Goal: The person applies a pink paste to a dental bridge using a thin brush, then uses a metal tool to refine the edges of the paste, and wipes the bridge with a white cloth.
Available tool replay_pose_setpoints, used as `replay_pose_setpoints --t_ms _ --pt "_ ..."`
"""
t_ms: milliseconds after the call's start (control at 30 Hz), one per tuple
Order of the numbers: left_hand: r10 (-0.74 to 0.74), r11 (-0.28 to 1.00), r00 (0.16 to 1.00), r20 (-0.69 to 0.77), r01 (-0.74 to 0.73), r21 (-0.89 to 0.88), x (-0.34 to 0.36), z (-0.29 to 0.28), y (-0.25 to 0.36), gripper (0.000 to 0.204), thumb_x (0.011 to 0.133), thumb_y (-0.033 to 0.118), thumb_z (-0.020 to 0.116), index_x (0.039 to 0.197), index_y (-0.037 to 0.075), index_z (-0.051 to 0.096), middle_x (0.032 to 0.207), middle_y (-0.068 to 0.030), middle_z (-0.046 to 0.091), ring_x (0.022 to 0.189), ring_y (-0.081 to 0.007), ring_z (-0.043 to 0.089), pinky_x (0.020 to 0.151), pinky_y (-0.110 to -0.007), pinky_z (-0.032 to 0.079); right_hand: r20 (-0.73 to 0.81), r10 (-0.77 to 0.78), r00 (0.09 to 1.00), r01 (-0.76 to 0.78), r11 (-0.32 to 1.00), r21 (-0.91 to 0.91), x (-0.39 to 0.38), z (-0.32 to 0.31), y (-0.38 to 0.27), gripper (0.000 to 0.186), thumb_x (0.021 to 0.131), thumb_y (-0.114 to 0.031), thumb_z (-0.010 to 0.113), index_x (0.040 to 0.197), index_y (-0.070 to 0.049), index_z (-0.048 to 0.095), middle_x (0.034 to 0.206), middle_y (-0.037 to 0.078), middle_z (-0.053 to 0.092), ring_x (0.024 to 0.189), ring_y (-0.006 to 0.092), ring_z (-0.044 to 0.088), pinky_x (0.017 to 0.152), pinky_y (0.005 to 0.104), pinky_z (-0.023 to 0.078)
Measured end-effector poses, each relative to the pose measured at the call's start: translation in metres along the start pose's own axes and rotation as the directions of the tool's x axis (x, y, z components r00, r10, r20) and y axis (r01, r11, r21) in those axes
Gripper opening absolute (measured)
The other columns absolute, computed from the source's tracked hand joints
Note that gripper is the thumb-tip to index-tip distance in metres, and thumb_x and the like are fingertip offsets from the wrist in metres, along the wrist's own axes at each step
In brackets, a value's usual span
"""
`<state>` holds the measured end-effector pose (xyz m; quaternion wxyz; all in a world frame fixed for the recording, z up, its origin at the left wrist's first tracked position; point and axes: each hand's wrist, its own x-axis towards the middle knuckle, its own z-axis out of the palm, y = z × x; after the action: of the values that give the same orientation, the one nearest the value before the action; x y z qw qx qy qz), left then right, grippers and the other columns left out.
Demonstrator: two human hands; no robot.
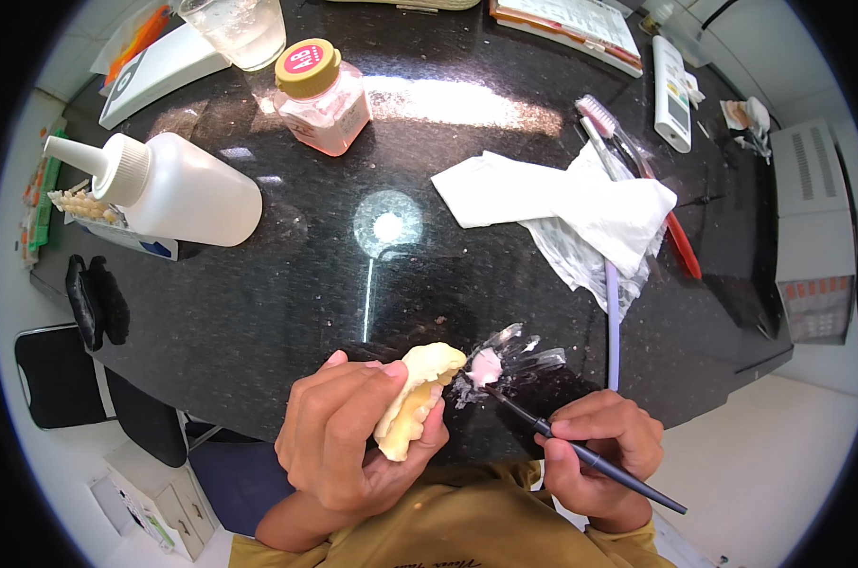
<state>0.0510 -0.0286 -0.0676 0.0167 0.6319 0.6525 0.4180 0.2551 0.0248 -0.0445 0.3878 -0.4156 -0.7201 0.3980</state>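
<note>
Holding a pale yellow dental cast (pixel 417 398), the left hand (pixel 348 440) sits at about 7 o'clock in the view, low over the near edge of the black speckled surface (pixel 287 312). Its fingers (pixel 353 379) are wrapped around the cast, thumb under it, and the cast's curved upper end sticks out toward 1 o'clock.

Right hand (pixel 604 454) at about 5 o'clock. Its fingers are pinched narrow on a thin dark brush (pixel 580 452), held like a pen. The handle runs back toward 4 o'clock; the tip points to 10 o'clock and touches, or all but touches, a small pink blob (pixel 486 367) on a clear smeared patch of the surface just to the right of the cast.

Farther back on the surface:
- white squeeze bottle (pixel 178 189) lying on its side at 10 o'clock, nozzle pointing left
- small jar of pink powder (pixel 322 99) with a yellow lid at 11 o'clock
- clear cup (pixel 235 30) beyond the jar
- crumpled white tissue (pixel 562 204) at 2 o'clock, a toothbrush (pixel 601 128) lying partly under it
- white remote control (pixel 671 95) near the far right edge

Row of small tooth-shaped pieces (pixel 80 204) just left of the bottle.
</note>
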Motion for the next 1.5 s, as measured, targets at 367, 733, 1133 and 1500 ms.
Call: replay_pose_setpoints --t_ms 367,733,1133,1500 --pt "0.006 1.000 1.000 0.029 -0.006 -0.003 0.002 -0.002 -0.001 0.046 0.068 0.012 0.083 0.108 0.003 0.063 0.095 -0.0101 0.067 0.078 -0.0248 0.064 0.080 -0.042 0.055 0.126 -0.216 0.968 0.190 0.963 0.191 0.003 0.000 -0.003 0.019 0.077 -0.002 0.072 0.093 0.000 0.063 0.080 0.013 0.063 0.060 0.0201 0.065 0.056 0.0279 0.055" --pt "0.015 1.000 0.999 0.036 -0.015 -0.008 0.002 -0.003 -0.003 0.043 0.069 0.015 0.082 0.107 0.003 0.065 0.094 -0.0096 0.067 0.077 -0.0239 0.065 0.078 -0.041 0.055 0.118 -0.193 0.974 0.178 0.976 0.125 0.007 0.007 -0.003 0.029 0.067 0.002 0.078 0.093 -0.001 0.066 0.078 0.012 0.068 0.063 0.0214 0.069 0.056 0.0278 0.058" --pt "0.012 1.000 0.999 0.050 -0.012 -0.008 0.002 -0.004 -0.003 0.043 0.070 0.016 0.082 0.107 0.003 0.064 0.094 -0.0098 0.067 0.077 -0.0239 0.065 0.078 -0.041 0.055 0.116 -0.181 0.977 0.166 0.978 0.128 0.008 0.007 -0.004 0.028 0.067 0.003 0.078 0.092 -0.001 0.067 0.078 0.012 0.069 0.064 0.0212 0.069 0.056 0.0280 0.057" --pt "0.021 1.000 0.999 0.051 -0.020 -0.002 0.002 -0.004 -0.003 0.043 0.071 0.017 0.081 0.108 0.002 0.064 0.094 -0.0104 0.067 0.077 -0.0243 0.065 0.079 -0.042 0.055 0.117 -0.185 0.976 0.171 0.978 0.121 0.009 0.009 -0.005 0.029 0.065 0.004 0.079 0.092 -0.001 0.068 0.077 0.010 0.068 0.064 0.0212 0.069 0.056 0.0289 0.058"
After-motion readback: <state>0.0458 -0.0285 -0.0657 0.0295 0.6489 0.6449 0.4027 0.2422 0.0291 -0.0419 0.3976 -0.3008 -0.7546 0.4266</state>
